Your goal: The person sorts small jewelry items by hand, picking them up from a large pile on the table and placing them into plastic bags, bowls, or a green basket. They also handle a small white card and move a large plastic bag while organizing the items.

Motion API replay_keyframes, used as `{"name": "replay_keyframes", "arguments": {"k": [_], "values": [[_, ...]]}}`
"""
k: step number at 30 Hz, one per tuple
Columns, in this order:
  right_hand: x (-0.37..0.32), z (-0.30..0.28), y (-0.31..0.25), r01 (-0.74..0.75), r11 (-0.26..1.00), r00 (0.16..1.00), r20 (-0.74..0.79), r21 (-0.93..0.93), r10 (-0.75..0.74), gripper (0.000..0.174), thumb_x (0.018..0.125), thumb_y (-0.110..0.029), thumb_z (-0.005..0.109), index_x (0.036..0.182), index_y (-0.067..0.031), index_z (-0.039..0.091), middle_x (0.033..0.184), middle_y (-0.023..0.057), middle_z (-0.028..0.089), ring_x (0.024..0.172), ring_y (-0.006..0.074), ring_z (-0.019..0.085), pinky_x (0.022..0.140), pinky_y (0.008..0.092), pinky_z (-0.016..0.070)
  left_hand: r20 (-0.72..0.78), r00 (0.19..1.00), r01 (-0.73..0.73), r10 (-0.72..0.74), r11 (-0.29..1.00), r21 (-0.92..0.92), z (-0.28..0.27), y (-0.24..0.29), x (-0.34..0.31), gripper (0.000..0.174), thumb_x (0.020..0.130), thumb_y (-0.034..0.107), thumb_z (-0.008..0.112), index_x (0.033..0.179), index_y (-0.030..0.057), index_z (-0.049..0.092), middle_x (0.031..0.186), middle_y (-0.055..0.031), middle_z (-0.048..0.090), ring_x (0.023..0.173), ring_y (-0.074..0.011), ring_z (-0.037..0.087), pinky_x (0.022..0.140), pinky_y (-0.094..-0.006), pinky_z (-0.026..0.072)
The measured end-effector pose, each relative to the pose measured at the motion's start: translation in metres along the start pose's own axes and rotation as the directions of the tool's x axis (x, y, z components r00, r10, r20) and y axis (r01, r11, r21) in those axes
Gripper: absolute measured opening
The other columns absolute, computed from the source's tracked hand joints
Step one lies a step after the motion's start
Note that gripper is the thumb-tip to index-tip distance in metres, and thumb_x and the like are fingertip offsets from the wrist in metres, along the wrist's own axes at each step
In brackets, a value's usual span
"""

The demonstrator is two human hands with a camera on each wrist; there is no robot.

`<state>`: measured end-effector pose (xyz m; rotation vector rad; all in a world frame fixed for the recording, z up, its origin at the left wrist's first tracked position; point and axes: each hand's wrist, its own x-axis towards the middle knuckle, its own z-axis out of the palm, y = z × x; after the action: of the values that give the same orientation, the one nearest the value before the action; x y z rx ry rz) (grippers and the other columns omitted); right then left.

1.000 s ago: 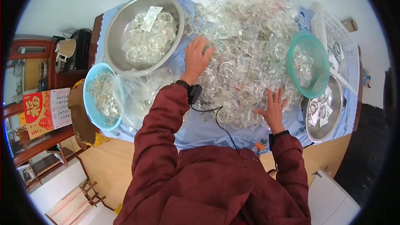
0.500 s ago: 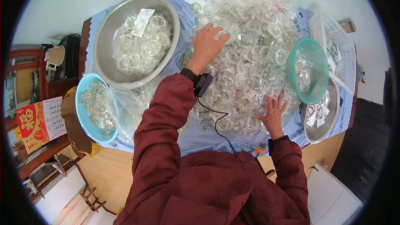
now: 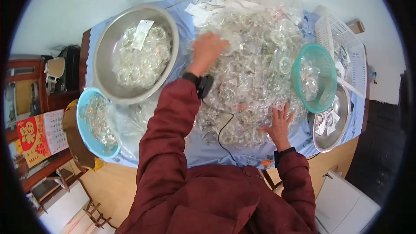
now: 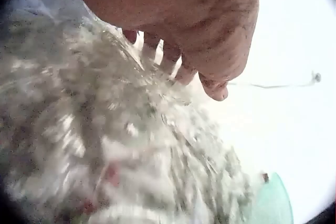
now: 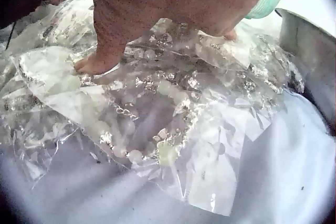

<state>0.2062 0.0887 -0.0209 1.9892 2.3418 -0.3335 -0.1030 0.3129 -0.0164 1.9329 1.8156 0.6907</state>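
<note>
A wide heap of bracelets in clear plastic bags (image 3: 242,86) covers the middle of the table. Over the heap's left side, near the big steel basin, my left hand (image 3: 208,51) is blurred, fingers reaching forward. In the left wrist view its fingers (image 4: 167,58) are spread and point down at the bags. My right hand (image 3: 278,126) rests on the near right part of the heap with fingers and thumb spread. Beneath it, the right wrist view shows a bagged bracelet of pale beads and silver charms (image 5: 135,155).
The large steel basin (image 3: 99,67) holds bagged bracelets. Left of me are a blue basin (image 3: 82,117) and a clear plastic bag (image 3: 125,125). A green basket (image 3: 327,86), a small steel bowl (image 3: 344,121) and a white basket (image 3: 357,56) stand at the right.
My left hand has moved farther out over the heap and away from the steel basin. The right hand stays spread at about the same spot. The head view has shifted slightly.
</note>
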Motion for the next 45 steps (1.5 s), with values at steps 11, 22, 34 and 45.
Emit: {"name": "replay_keyframes", "arguments": {"k": [11,22,34,45], "values": [[0.001,-0.026,-0.012,0.012,0.993,1.000,0.024,-0.113,-0.009,0.091,0.055,-0.035,0.076,0.131,-0.0090,0.033,0.126,0.0163,0.039,0.126,0.0366,0.025,0.095,0.0595,0.0218,-0.253,0.922,-0.305,0.292,0.952,-0.012,-0.084,-0.009,-0.272,0.022,0.072,0.003,0.061,0.093,-0.0016,0.058,0.097,-0.0148,0.059,0.087,-0.0313,0.055,0.076,-0.0383,0.0431],[0.166,-0.147,-0.109,0.517,0.847,0.856,-0.096,0.120,-0.509,0.022,0.079,-0.023,0.060,0.091,-0.0051,0.063,0.075,0.0155,0.061,0.071,0.0342,0.058,0.061,0.0418,0.0452,-0.467,0.861,0.338,-0.201,0.912,0.232,-0.083,-0.063,-0.307,0.036,0.077,0.017,0.056,0.110,0.0024,0.053,0.118,-0.0220,0.046,0.107,-0.0381,0.043,0.090,-0.0508,0.0296],[0.424,-0.029,-0.169,0.408,0.912,0.842,-0.404,0.043,-0.357,0.020,0.077,-0.016,0.052,0.089,-0.0062,0.065,0.085,0.0153,0.063,0.077,0.0337,0.060,0.068,0.0390,0.0475,-0.154,0.987,-0.091,0.053,0.963,-0.255,-0.054,-0.039,-0.296,0.044,0.074,0.023,0.061,0.113,0.0043,0.052,0.122,-0.0210,0.044,0.113,-0.0398,0.041,0.093,-0.0492,0.0299],[0.452,-0.017,-0.181,0.336,0.910,0.839,-0.363,-0.241,-0.406,0.016,0.072,-0.022,0.057,0.072,-0.0068,0.062,0.070,0.0152,0.061,0.067,0.0331,0.061,0.059,0.0437,0.0481,-0.312,0.850,0.510,-0.425,0.814,0.279,-0.067,-0.060,-0.283,0.037,0.080,0.018,0.054,0.111,-0.0008,0.047,0.127,-0.0299,0.037,0.111,-0.0450,0.041,0.097,-0.0516,0.0294]]}}
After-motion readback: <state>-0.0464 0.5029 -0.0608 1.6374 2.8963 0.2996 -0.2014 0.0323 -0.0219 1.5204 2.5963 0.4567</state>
